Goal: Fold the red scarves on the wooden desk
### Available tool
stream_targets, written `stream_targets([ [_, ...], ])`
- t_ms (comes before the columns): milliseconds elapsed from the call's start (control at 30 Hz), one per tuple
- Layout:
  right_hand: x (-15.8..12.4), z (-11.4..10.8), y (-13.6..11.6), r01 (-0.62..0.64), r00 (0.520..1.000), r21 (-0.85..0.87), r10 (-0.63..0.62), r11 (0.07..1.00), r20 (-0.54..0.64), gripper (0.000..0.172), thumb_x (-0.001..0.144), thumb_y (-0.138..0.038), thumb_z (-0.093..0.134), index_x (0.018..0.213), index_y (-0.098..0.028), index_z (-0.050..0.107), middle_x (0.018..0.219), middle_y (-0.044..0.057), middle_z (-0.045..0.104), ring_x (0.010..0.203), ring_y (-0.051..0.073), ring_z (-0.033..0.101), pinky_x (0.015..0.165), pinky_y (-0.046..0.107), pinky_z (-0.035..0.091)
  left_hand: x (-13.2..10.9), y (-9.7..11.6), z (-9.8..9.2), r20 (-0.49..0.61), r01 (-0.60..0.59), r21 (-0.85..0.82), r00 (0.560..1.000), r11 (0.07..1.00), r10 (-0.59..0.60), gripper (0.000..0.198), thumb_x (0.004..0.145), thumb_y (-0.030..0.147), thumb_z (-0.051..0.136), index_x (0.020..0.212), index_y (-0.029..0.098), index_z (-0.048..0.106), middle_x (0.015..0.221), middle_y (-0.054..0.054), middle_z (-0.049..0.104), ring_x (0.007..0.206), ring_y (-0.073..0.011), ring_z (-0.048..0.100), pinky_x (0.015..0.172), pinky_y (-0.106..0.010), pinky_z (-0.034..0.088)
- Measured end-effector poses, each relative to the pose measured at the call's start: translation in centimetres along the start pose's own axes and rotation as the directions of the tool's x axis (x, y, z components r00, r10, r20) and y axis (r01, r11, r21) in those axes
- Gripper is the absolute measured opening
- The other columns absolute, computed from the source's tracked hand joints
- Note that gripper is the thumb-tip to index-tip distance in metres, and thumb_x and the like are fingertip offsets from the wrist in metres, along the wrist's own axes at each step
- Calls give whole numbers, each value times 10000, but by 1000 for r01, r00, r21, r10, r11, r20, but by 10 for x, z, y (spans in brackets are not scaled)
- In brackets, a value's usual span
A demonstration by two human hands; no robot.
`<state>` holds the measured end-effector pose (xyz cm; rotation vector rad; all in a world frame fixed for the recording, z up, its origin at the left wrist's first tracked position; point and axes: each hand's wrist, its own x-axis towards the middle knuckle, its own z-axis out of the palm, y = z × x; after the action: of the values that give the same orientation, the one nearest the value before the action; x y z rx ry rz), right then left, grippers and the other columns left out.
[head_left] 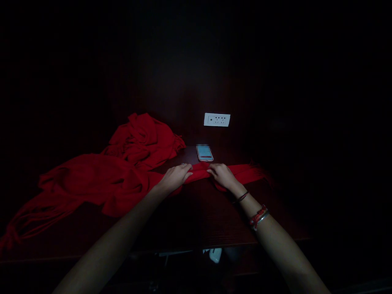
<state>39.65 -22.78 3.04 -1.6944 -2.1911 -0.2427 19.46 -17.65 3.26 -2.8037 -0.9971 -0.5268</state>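
Note:
A red fringed scarf (94, 175) lies across the dark table, bunched on the left and gathered into a narrow band towards the right. My left hand (177, 177) is closed on this band near the middle. A short way to the right, my right hand (223, 175) grips the same band, thumb and fingers pinching the cloth. Between the two hands a short length of the scarf shows. Its tasselled left end hangs over the table's near left side; the right end trails past my right hand into shadow.
Behind the band lies a phone (205, 152) with a lit screen. A second heap of red fringed cloth (143, 136) sits at the back left. A white socket plate (217, 119) is on the dark wall. Below the table edge is a white object (215, 255), unclear.

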Motion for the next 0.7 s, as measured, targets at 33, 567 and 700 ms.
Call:
stream_targets([
  [33,-1,0,-2,23,1000,-2,-23,1000,6,248,824,-290,375,952,-146,533,910,95,576,836,153,508,724,254,330,0,0,0,4,-22,-8,1000,1000,22,198,825,304,339,919,191,472,908,-56,538,811,-170,528,682,-258,393],
  [567,1,3,-4,-53,999,1,53,999,5,239,839,-292,345,831,-154,539,791,72,603,729,138,542,630,209,339,0,-2,0,-8,-88,-55,996,995,88,208,829,301,336,887,173,489,814,-44,556,740,-155,533,675,-250,390],
  [700,1,2,-6,-100,995,-34,101,994,15,240,837,-302,342,815,-164,537,774,70,611,704,147,552,600,209,338,-1,3,3,-12,-87,-22,996,996,86,236,841,307,295,876,170,484,819,-47,543,748,-159,528,680,-260,395],
])
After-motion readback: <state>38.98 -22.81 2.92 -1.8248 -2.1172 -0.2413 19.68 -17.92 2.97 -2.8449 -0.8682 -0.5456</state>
